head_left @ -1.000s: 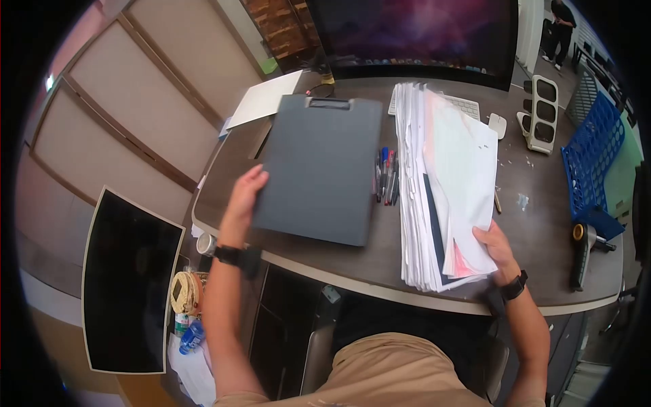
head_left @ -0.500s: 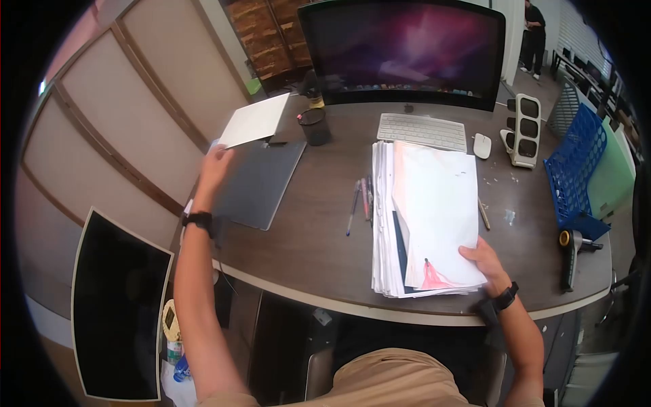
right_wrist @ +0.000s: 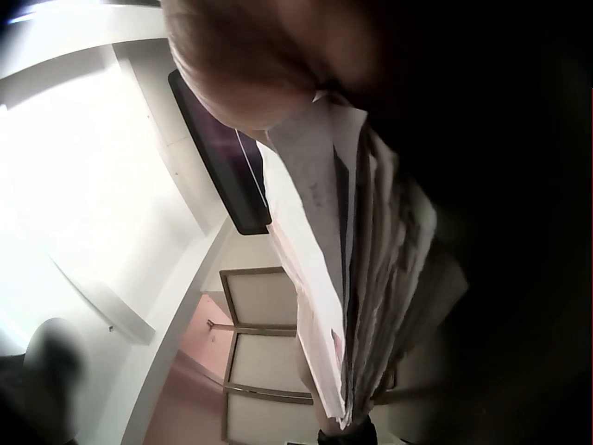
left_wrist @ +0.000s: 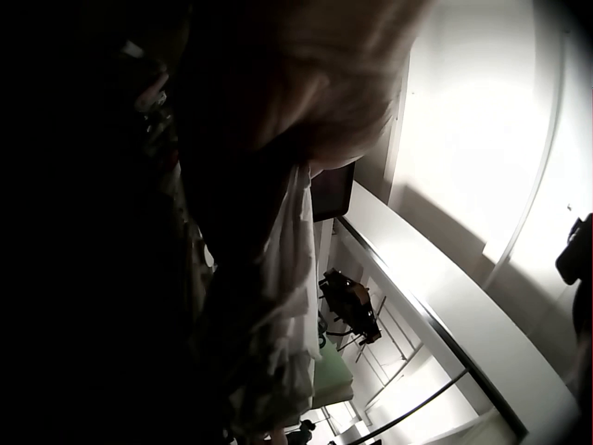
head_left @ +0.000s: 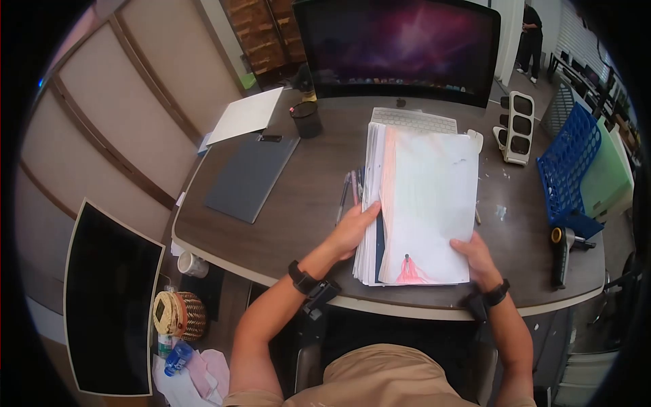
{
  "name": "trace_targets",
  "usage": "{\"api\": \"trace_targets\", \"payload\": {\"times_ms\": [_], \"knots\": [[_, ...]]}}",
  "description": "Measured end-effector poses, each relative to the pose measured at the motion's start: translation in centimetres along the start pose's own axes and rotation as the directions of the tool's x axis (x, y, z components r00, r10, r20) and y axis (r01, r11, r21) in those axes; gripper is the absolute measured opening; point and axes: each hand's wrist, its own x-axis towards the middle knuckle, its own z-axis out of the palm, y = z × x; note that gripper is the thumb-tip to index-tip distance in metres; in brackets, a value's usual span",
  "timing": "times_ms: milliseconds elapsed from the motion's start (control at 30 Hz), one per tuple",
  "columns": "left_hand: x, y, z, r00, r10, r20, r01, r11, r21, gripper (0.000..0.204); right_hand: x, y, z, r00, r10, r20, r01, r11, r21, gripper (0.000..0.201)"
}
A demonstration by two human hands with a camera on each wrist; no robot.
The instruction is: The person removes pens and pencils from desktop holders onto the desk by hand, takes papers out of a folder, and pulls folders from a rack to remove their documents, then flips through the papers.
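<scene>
A thick stack of papers [head_left: 427, 197], topped by a white sheet with a red mark near its lower edge, is held between both hands over the desk's front part. The left hand [head_left: 356, 227] grips its left side, thumb on top. At the lower right edge the right hand [head_left: 476, 256] grips it, thumb on the top sheet. The right wrist view shows the layered sheets [right_wrist: 371, 250] running out from the hand. Dark and partly hidden, the left wrist view shows paper [left_wrist: 292, 278] beneath the left hand. The fingers under the stack are hidden.
A dark clipboard [head_left: 252, 178] and a white sheet [head_left: 245, 115] lie at the desk's left. Pens [head_left: 349, 190] are beside the stack. Behind stand a pen cup [head_left: 306, 121], keyboard [head_left: 415, 120] and monitor [head_left: 400, 51]; a blue rack [head_left: 569, 163] is at right.
The dark clipboard was carried left and set down on the desk. The left hand let go of it and came back right to grip the paper stack, which the right hand kept holding.
</scene>
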Motion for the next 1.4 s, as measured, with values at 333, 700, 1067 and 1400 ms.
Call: {"api": "trace_targets", "payload": {"times_ms": [333,700,1067,1400], "knots": [[-0.2,2.1,-0.5,0.991,0.127,-0.031,-0.124,0.989,0.082,0.038,0.3,0.5,-0.3,0.993,-0.07,-0.09,0.063,0.994,-0.086,0.03],[2.7,0.8,-4.6,0.999,0.001,-0.032,-0.001,1.0,-0.022,0.038,-2.1,-4.7,-5.0,0.974,-0.018,-0.226,-0.054,0.95,-0.308,0.029],[3.0,-1.1,-4.6,0.998,0.047,-0.031,-0.042,0.988,0.146,0.044,-0.8,-3.8,-0.9,0.993,-0.015,-0.115,-0.037,0.9,-0.434,0.039],[1.0,2.2,-2.5,0.92,0.387,-0.068,-0.371,0.912,0.173,0.051,-1.0,-5.7,0.4,0.967,-0.193,-0.167,0.119,0.92,-0.375,0.042]]}}
